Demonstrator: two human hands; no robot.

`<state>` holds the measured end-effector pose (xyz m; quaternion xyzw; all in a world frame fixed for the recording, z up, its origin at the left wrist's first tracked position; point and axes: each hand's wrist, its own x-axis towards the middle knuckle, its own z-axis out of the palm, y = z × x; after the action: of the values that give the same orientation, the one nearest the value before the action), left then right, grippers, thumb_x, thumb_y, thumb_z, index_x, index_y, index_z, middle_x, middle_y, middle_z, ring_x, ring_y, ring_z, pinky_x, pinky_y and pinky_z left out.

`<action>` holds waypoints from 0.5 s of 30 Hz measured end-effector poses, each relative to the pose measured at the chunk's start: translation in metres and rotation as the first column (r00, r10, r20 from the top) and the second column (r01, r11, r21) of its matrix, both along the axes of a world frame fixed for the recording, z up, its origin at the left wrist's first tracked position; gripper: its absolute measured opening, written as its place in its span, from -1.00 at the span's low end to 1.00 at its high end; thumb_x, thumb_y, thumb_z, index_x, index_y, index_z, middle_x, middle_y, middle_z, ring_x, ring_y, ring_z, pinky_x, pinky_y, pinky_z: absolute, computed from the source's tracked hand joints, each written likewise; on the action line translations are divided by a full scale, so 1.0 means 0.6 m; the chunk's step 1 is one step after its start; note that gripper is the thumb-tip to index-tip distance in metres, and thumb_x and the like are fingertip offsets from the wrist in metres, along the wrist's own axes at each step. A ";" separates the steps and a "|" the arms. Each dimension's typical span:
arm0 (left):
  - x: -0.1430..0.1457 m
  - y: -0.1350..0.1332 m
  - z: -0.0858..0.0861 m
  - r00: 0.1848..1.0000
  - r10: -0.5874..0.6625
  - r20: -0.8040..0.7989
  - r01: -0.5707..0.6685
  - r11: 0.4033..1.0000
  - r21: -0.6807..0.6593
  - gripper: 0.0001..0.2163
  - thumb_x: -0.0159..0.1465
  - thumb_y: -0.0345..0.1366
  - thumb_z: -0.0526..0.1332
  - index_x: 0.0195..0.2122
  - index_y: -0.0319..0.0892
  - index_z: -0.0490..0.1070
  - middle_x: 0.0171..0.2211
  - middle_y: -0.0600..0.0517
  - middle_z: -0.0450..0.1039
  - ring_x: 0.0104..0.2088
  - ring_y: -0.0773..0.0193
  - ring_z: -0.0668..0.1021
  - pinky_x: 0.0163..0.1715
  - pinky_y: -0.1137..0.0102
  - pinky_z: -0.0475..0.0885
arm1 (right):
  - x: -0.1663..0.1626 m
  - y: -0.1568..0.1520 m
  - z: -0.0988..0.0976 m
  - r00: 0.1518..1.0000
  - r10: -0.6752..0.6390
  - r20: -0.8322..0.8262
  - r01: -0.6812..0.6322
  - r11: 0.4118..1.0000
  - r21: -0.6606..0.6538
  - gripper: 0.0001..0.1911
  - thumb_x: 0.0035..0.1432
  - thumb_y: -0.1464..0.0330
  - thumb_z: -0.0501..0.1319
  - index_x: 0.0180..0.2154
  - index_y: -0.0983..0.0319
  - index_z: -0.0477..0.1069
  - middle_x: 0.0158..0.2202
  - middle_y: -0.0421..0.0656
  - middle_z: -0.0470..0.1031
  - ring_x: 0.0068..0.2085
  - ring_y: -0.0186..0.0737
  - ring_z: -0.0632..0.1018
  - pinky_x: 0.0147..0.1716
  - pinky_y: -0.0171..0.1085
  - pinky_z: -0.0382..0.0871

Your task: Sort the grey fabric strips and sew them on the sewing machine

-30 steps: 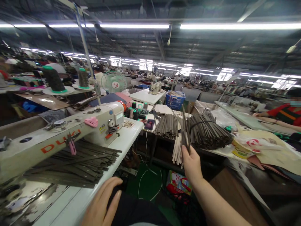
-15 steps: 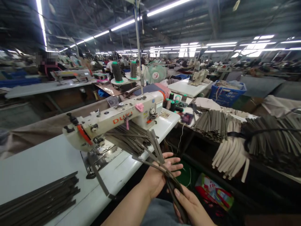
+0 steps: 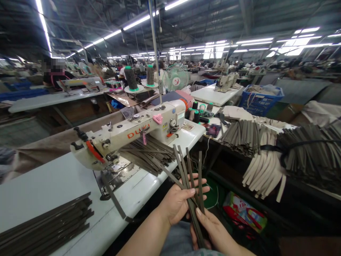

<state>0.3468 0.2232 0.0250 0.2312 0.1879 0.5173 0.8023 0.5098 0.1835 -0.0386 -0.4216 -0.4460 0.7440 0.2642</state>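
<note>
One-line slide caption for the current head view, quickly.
Right hand holds dark strips fanned across the spread left hand, near a sewing machine and a strip pile.

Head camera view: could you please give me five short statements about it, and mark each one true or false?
1. The right hand holds dark strips. True.
2. The left hand is away from these dark strips. False: the left hand touches them.
3. The blue basket appears left of the green fan. False: the blue basket appears right of the green fan.
4. A pink object is on the sewing machine. True.
5. The pale strips lie under the sewing machine. False: the pale strips hang at the right.
</note>
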 end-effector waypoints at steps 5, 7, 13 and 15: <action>0.002 -0.003 -0.002 1.000 -0.014 -0.026 0.014 1.000 -0.005 -0.52 0.23 -0.39 0.45 0.18 -0.20 0.47 0.23 -0.27 0.46 0.19 -0.20 0.55 0.11 0.07 0.51 | 0.002 -0.005 0.010 0.998 0.053 -0.032 -0.052 0.998 0.038 -0.27 0.24 -0.30 0.13 -0.05 0.23 0.37 -0.53 -0.19 0.56 -0.58 -0.30 0.53 -0.67 -0.43 0.09; 0.002 -0.004 0.000 0.999 -0.027 -0.027 0.027 1.000 0.000 -0.51 0.21 -0.38 0.46 0.17 -0.18 0.46 0.23 -0.25 0.45 0.17 -0.18 0.56 0.09 0.07 0.52 | 0.002 -0.006 0.022 0.997 0.069 -0.038 -0.067 0.996 0.051 -0.32 0.30 -0.25 0.11 -0.04 0.23 0.39 -0.50 -0.18 0.57 -0.54 -0.31 0.54 -0.63 -0.43 0.12; 0.010 -0.005 -0.004 0.997 0.015 -0.071 -0.017 0.999 -0.038 -0.53 0.28 -0.13 0.47 0.12 -0.18 0.41 -0.27 0.02 0.49 -0.45 0.36 0.54 -0.33 0.36 0.51 | 0.015 0.000 0.089 0.978 0.136 0.155 -0.178 0.935 0.306 -0.35 0.32 -0.20 0.13 0.00 0.20 0.58 -0.29 -0.10 0.63 -0.31 -0.14 0.61 -0.25 -0.19 0.50; 0.012 -0.005 -0.012 0.993 0.044 -0.105 -0.051 0.997 -0.062 -0.53 0.26 -0.07 0.48 0.06 -0.18 0.38 -0.38 0.13 0.38 -0.57 0.50 0.33 -0.49 0.50 0.34 | 0.023 0.013 0.110 0.965 0.124 0.231 -0.213 0.884 0.416 -0.39 0.33 -0.17 0.14 -0.03 0.16 0.64 -0.14 -0.06 0.65 -0.08 0.00 0.61 0.03 -0.10 0.47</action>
<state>0.3539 0.2203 0.0180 0.2273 0.2513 0.5171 0.7860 0.5234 0.1913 0.0274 -0.3829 -0.6607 0.5992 0.2405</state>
